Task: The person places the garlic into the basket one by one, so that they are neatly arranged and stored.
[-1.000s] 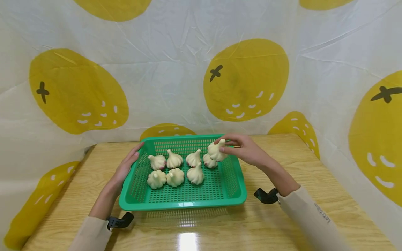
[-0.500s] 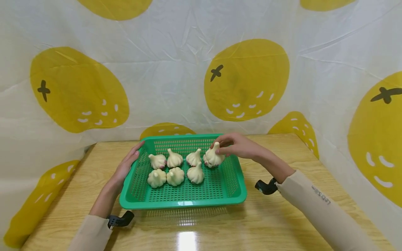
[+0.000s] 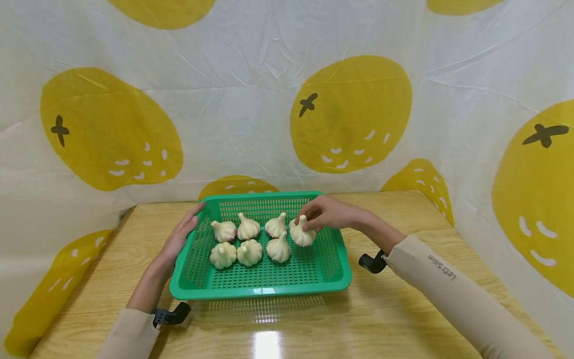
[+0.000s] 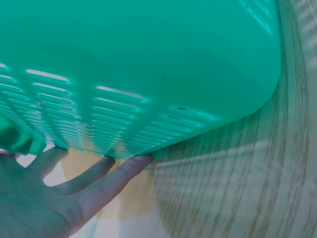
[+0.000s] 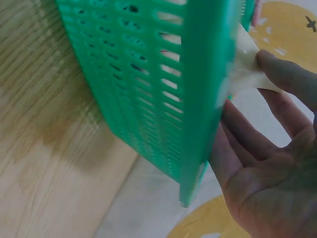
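Observation:
A green perforated plastic basket stands on the table with several pale garlic bulbs in two rows. My right hand reaches over its right side and pinches a garlic bulb by its neck. That bulb is low in the basket and largely hides another one behind it. In the right wrist view, thumb and fingers are at the pale neck, with the basket wall covering the rest. My left hand lies along the basket's left side; its fingers are extended against the slotted wall in the left wrist view.
The wooden table extends around the basket. A white cloth with yellow fruit prints hangs behind the table and along its sides. Black wrist devices stick out below both hands.
My right hand has lowered the garlic bulb into the basket, moving down, slightly left and toward me. My left hand has stayed at the basket's left side.

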The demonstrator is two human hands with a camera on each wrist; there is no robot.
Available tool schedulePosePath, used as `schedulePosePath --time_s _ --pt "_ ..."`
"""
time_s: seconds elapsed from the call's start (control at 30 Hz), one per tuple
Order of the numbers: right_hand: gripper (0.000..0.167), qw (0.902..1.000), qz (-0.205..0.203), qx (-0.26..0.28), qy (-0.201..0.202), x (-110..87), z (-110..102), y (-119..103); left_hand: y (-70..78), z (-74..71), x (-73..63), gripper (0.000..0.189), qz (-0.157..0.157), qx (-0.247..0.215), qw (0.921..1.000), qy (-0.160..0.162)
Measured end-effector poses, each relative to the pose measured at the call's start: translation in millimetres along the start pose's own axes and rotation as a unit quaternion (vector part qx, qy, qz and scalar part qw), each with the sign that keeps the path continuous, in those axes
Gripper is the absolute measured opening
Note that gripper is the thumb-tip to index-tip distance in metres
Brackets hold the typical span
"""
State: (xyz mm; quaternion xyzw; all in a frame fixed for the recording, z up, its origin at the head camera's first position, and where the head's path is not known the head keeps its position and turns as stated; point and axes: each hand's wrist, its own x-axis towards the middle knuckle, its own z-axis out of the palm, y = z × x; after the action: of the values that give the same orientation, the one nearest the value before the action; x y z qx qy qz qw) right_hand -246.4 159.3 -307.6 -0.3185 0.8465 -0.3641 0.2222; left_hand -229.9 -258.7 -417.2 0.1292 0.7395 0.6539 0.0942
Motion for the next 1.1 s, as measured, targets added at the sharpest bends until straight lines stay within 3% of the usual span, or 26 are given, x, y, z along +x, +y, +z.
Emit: schedulePosePath --time_s 0.37,0.8,1.1 --pt "0.021 0.9970 0.009 -0.072 -0.028 9.1 10.2 2.4 -0.6 0.2 -0.8 0.060 -0.001 -0.003 1.0000 0.000" --pt "0.018 0.9792 -0.023 -0.198 -0.038 13.7 14.9 4.4 -0.2 0.9 0.7 0.060 0.001 -0.001 1.0000 -0.001" --pt "0.017 0.9721 -0.025 -0.233 -0.007 15.4 21.7 6.0 -0.4 1.5 0.2 0.060 -0.001 -0.004 1.0000 0.000"
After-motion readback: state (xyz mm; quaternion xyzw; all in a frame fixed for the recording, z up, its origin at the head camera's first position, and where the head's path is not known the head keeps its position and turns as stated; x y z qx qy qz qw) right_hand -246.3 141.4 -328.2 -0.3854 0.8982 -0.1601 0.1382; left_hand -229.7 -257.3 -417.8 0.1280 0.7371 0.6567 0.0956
